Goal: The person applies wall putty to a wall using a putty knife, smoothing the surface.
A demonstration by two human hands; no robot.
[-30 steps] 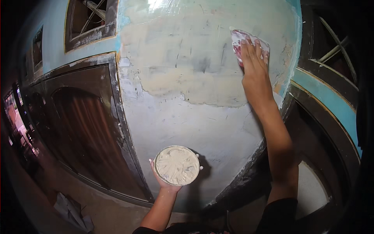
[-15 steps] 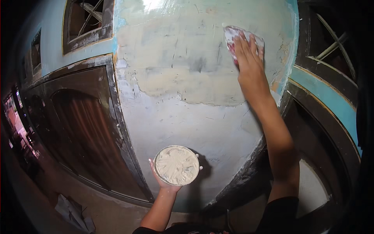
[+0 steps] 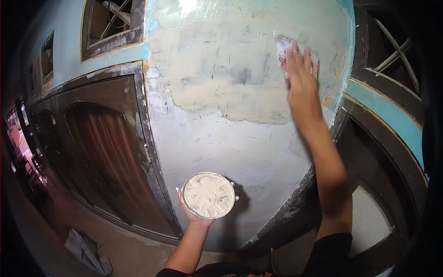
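My left hand [image 3: 191, 215] grips a round tub [image 3: 183, 198] from below, its fingertips curling over both sides. Thick off-white putty [image 3: 210, 195] fills the tub, its surface ridged and uneven. Up at the right side of the wall panel [image 3: 221, 147], my right hand [image 3: 302, 76] holds a flat, putty-smeared spreader [image 3: 282, 47] with red patches. Its fingers press the spreader against the wall, and they hide most of it. The upper wall is yellowish green and scratched, with some wet shine at the top; lower down it is pale grey-white.
A dark wooden door [image 3: 99, 143] in a worn frame stands left of the panel, with a barred vent opening [image 3: 110, 23] above. Another dark doorway [image 3: 383, 161] is to the right. A crumpled grey sheet [image 3: 87, 251] lies on the floor at lower left.
My right hand has moved slightly right and down along the wall with the spreader. The view has shifted a little to the left; my left hand still holds the tub.
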